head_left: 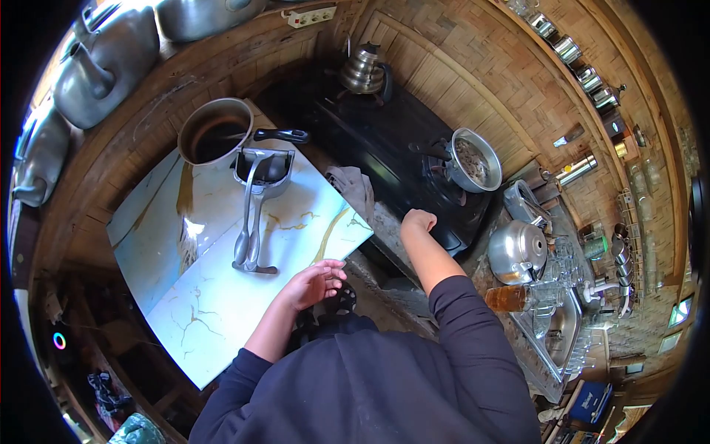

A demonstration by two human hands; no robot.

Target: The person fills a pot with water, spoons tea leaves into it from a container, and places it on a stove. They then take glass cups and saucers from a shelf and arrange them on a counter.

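Observation:
My left hand [316,285] is over the near right edge of the marble-patterned table [222,288], its fingers loosely curled and apart, holding nothing. Reaching toward the front of the black stove [384,159], my right hand [419,220] has its fingers folded in; whether anything is in them is hidden. Beyond it, a metal saucepan [475,160] with brownish contents sits on a burner. On the table, metal spoons or ladles [251,237] lean from a rectangular metal container [265,169]. A round pot [215,132] with dark contents stands behind, beside a black handle [281,136].
A gooseneck kettle [363,68] stands at the stove's back. To the right are a large kettle [518,252], glasses, a jar of amber liquid [506,299] and a sink [566,333]. A grey cloth [350,191] lies between table and stove.

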